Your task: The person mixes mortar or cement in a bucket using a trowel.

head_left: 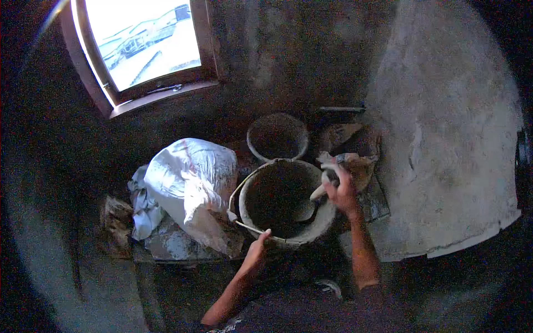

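A large round bucket [248, 222] with a pale crusted rim stands in front of me; its inside is dark. My left hand [258, 248] is closed at the bucket's near left rim, on the thin wire handle [249, 227] that runs along the left side. Over the right rim, my right hand [341, 191] has its fingers curled by the grip of a trowel-like tool [318, 192]. The tool's pale rounded blade [304, 211] shows inside the bucket. Whether the fingers are wrapped fully round the grip is hard to tell in the dim light.
Behind the large bucket stands a second bucket [253, 149]. A full white sack [191, 166] lies to the left, beside crumpled bags. An open paper bag [361, 166] is at the right, near a large pale slab [455, 155]. A window [214, 72] is at upper left.
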### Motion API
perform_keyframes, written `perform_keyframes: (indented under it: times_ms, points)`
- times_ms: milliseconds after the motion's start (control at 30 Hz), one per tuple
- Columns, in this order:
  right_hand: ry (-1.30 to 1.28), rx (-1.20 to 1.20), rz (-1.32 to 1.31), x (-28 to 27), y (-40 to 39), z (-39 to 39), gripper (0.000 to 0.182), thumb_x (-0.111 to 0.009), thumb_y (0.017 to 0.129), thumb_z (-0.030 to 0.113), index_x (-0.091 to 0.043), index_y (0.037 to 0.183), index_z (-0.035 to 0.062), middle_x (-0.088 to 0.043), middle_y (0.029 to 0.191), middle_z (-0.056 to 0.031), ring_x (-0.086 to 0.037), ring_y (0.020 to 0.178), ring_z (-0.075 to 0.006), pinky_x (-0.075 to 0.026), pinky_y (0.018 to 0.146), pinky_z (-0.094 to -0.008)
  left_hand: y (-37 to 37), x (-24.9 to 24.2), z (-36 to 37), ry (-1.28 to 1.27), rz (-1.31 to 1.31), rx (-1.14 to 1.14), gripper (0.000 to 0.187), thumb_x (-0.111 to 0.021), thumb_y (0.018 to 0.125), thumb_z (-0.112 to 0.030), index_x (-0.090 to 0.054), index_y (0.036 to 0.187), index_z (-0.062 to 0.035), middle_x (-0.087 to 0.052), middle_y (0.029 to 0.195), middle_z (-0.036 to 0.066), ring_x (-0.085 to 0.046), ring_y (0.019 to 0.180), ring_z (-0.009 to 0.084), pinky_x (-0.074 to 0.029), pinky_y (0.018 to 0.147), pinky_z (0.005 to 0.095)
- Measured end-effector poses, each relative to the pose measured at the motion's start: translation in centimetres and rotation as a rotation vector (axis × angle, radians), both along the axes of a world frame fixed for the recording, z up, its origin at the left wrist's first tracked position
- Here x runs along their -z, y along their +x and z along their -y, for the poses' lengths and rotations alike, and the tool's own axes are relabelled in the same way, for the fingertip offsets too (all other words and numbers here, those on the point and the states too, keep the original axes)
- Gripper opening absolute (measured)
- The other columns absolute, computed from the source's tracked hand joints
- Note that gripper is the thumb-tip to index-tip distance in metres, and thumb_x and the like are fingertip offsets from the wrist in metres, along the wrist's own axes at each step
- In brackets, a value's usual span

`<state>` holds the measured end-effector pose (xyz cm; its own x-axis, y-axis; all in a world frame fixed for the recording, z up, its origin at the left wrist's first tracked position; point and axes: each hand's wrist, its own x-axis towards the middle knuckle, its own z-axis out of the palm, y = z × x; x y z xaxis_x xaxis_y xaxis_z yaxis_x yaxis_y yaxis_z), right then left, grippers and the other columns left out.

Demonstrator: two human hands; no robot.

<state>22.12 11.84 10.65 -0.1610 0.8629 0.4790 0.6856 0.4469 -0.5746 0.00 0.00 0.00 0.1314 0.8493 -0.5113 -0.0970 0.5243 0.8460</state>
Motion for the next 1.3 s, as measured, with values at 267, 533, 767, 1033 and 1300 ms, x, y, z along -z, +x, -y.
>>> perform_keyframes:
  times_ms: [267,533,767,1033,1300]
  points:
    - [-0.524,-0.049,0.175,4.0,3.8,-18.3,0.044,-0.048,0.068,0.033,-0.043,0.096,-0.0001,-0.047,0.092,-0.0166,-0.047,0.083,-0.0238,-0.035,0.073,-0.0331,-3.8,-8.7,1.8,0.238,-0.493,0.18,0.038,-0.043,0.073,-0.037,-0.054,0.071,-0.0013,-0.054,0.057,0.006,-0.05,0.051,0.0126,-0.039,0.051,0.0239]
    - [-0.383,0.018,0.363,9.4,1.9,-26.5,0.068,-0.043,0.067,0.045,-0.029,0.106,-0.009,-0.036,0.106,-0.0243,-0.037,0.098,-0.0328,-0.03,0.081,-0.0365,-3.2,-7.9,-19.6,0.74,-0.914,-0.083,0.042,-0.046,0.07,-0.038,-0.05,0.069,0.0031,-0.053,0.062,0.017,-0.053,0.061,0.0276,-0.04,0.054,0.0328]
    - [-0.091,-0.043,0.665,19.7,5.9,-36.1,0.061,-0.044,0.064,0.047,-0.038,0.104,0.0002,-0.037,0.106,-0.0214,-0.039,0.094,-0.0331,-0.031,0.079,-0.0394,-3.4,0.6,-30.3,0.376,-1.057,0.301,0.045,-0.049,0.064,-0.042,-0.053,0.073,0.0017,-0.052,0.071,0.02,-0.052,0.068,0.0316,-0.041,0.058,0.0357]
    - [-0.7,0.121,0.433,12.8,1.6,-32.9,0.058,-0.045,0.063,0.043,-0.039,0.103,0.0019,-0.041,0.104,-0.0174,-0.04,0.096,-0.0279,-0.031,0.08,-0.0335,-3.2,2.1,-31.5,0.539,-1.041,0.197,0.037,-0.052,0.061,-0.034,-0.054,0.069,0.0015,-0.054,0.067,0.018,-0.052,0.066,0.0298,-0.041,0.056,0.0352]
    - [-0.648,0.15,0.048,20.3,2.7,-35.9,0.057,-0.047,0.063,0.039,-0.037,0.103,0.0,-0.041,0.103,-0.0167,-0.036,0.099,-0.0261,-0.031,0.08,-0.0324,-4.2,0.9,-32.5,0.416,-1.058,-0.081,0.042,-0.054,0.061,-0.034,-0.05,0.078,0.0043,-0.051,0.08,0.02,-0.049,0.078,0.0311,-0.038,0.065,0.0357]
